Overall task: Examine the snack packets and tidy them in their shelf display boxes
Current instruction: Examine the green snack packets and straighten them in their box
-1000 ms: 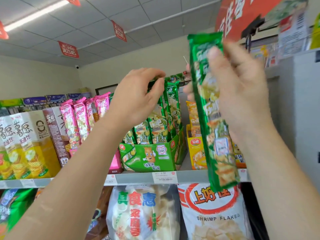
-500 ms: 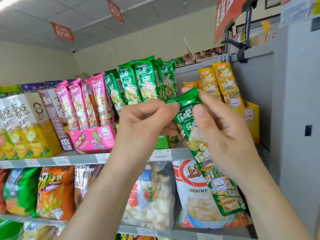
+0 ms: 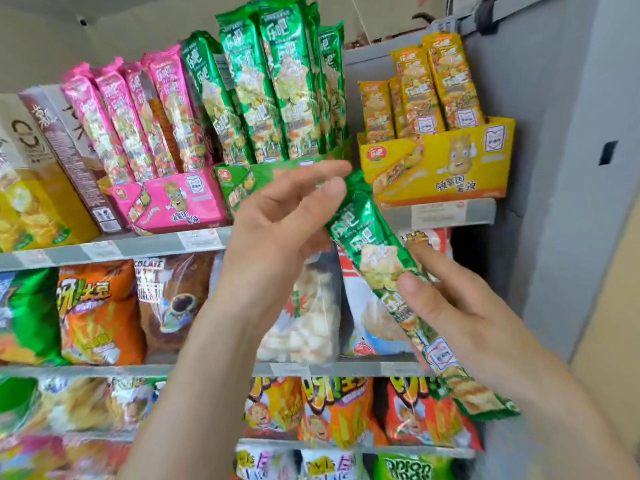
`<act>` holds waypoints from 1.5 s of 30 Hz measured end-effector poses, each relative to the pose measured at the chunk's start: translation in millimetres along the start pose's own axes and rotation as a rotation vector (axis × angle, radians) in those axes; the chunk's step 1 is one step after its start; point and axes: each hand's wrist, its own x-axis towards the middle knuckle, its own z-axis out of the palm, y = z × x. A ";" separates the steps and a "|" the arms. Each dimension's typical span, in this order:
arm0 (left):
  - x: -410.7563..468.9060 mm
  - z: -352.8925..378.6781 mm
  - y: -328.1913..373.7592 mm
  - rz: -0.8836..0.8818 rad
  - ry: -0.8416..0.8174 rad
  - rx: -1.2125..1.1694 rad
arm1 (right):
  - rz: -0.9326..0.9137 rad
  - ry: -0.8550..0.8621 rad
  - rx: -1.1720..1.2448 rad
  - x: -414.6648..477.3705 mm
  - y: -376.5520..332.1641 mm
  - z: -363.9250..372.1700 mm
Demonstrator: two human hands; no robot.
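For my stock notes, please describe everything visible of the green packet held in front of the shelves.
The green packet is long, glossy foil, printed with white characters and crisp pictures, crimped at its ends. It slants from upper left to lower right. The right hand pinches its middle; the left hand is at its top, contact unclear.

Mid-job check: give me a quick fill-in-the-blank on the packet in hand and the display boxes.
1. The right hand grips a ___ snack packet.
2. The green display box stands between the pink display box and a ___ one.
3. Fingertips of the left hand are at the packet's ___ (upper/lower) end.
Missing words: green; yellow; upper.
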 end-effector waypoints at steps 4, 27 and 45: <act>-16.9 -12.8 -1.0 -0.042 -0.056 0.077 | 0.041 -0.045 -0.087 -13.2 -11.2 14.6; -35.8 -25.8 7.6 -0.018 0.341 -0.325 | 0.053 0.242 -0.669 -60.8 -47.8 80.1; -23.4 87.9 -26.4 -0.118 0.195 -0.166 | -0.006 0.276 -0.649 -36.3 -14.5 -26.2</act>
